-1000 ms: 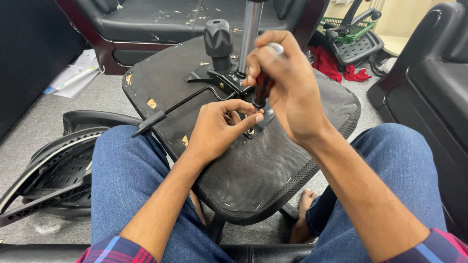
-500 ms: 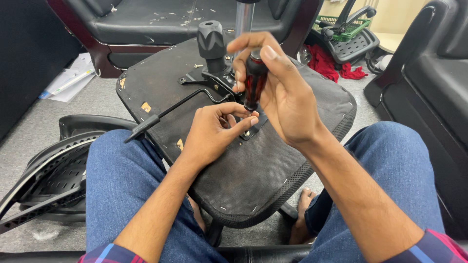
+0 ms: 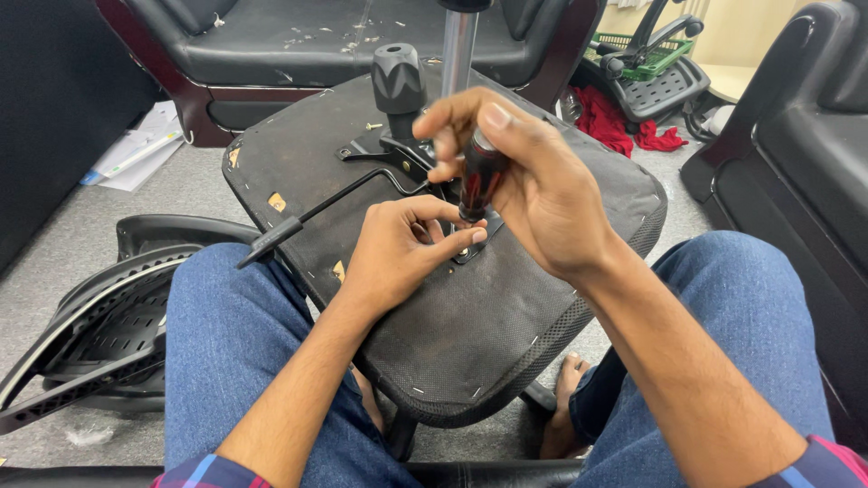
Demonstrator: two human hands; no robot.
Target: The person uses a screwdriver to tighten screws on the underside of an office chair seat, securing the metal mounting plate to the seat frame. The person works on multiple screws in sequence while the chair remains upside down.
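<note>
Upturned chair seat (image 3: pixel 470 334) rests across the person's knees. Right hand (image 3: pixel 533 190) closes around a dark-handled screwdriver (image 3: pixel 481 176), upright over the metal bracket (image 3: pixel 475 244). Left hand (image 3: pixel 398 253) pinches at its tip. Risk: the tip may slip off and jab the pinching fingers, or the unclamped seat may rock.
</note>
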